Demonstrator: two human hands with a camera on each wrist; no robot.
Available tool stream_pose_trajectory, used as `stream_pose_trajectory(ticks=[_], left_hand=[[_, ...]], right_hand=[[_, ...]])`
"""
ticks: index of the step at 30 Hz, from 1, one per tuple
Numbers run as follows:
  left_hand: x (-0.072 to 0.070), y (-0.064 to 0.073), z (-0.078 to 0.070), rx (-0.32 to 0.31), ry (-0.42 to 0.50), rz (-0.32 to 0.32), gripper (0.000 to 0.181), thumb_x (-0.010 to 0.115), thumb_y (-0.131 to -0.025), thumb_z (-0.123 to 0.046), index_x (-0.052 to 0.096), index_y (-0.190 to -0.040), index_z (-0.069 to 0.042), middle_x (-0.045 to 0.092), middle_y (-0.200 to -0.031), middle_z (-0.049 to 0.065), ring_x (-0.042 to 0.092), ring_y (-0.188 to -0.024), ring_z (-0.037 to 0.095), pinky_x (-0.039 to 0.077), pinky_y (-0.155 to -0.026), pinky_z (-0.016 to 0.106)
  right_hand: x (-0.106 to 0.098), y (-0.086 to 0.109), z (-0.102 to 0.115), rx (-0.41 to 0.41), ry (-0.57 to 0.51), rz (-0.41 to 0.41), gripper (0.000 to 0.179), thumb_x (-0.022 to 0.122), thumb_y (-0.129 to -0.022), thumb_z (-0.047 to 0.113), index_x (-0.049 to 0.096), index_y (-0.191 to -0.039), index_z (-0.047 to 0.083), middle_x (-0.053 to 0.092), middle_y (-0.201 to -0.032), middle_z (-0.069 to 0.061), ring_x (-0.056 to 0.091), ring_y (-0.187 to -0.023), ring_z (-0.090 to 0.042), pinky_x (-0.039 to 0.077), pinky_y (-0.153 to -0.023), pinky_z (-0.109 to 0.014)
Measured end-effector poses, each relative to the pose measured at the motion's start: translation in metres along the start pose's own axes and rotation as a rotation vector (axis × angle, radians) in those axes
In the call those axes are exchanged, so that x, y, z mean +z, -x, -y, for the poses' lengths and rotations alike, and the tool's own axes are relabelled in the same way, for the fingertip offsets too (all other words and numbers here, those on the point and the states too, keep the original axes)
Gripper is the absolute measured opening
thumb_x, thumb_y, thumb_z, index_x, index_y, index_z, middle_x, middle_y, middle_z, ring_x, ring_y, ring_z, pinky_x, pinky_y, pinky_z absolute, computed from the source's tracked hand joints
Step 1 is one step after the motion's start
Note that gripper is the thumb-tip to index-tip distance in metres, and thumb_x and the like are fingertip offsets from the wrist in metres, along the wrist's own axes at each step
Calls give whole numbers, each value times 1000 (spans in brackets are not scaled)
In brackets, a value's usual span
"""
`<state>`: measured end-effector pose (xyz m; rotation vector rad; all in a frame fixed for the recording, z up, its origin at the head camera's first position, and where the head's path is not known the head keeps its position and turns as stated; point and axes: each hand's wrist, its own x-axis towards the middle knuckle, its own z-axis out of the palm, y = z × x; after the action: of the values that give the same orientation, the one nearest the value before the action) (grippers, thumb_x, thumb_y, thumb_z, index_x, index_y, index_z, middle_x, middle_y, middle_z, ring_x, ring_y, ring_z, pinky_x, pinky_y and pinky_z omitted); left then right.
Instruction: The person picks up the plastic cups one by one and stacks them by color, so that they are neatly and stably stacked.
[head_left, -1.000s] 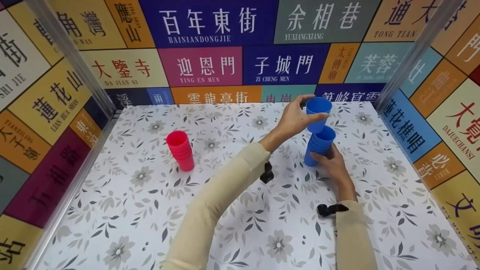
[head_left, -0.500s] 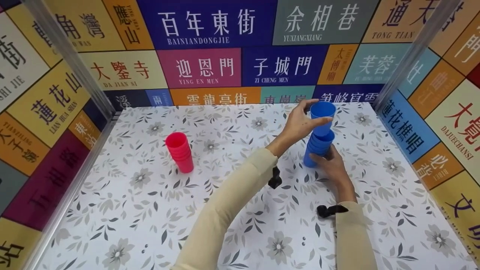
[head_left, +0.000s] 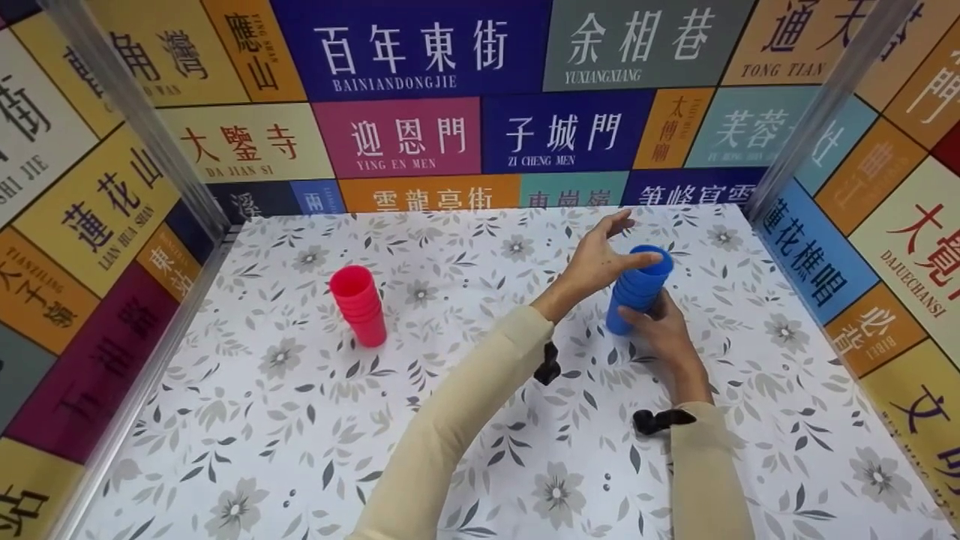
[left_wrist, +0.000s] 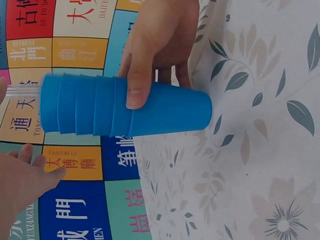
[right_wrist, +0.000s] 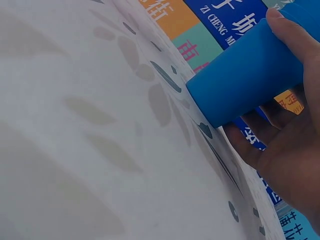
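A stack of several nested blue cups [head_left: 630,300] stands upright on the right side of the table. My right hand [head_left: 664,330] grips the stack low down, thumb on the near side and fingers around the far side. In the left wrist view, that right hand [left_wrist: 160,40] holds the lowest cup below the rims. My left hand [head_left: 596,259] is beside the stack's top, fingers spread and its thumb over the top rim. It holds no cup. In the right wrist view, the cup's base [right_wrist: 215,105] rests at the tabletop.
A stack of red cups [head_left: 360,307] stands upright on the left part of the table. The flower-patterned table [head_left: 480,450] is bounded by printed panels [head_left: 405,135] at the back and sides, with clear corner posts [head_left: 832,105].
My left hand lowered a blue cup into the stack and let go of it. Its fingers are now spread away from the cups. The right hand stayed on the stack.
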<state>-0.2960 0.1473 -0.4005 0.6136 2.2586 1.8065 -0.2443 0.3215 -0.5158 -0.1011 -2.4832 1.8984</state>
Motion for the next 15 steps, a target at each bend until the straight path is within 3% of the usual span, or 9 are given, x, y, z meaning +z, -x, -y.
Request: stream_pose_trajectory(ticks=[6,12,15], left_hand=[[-5,1,5,2,1,-11,85,81,-84,-37,37,-154,-20,51,-151,-2,42,-145,15,39,-118,36],[-10,2,11,-15,-12,-33,84,83,-82,-38,40,-152,-20,53,-148,-2,45,-141,16,46,-112,34],[-15,3,14,-18,-11,-42,84,83,-82,-37,41,-152,-20,53,-149,-1,46,-141,17,46,-112,35]], right_hand=[[-2,-8,-12,15,39,-6,92,73,-91,39,17,-161,15,36,-159,-21,34,-148,-38,23,-125,-54],[0,5,14,41,40,12,91,72,-93,31,15,-160,8,32,-160,-25,30,-150,-42,21,-125,-56],[0,3,8,37,22,10,92,72,-93,30,15,-161,9,32,-160,-24,30,-150,-40,22,-125,-56]])
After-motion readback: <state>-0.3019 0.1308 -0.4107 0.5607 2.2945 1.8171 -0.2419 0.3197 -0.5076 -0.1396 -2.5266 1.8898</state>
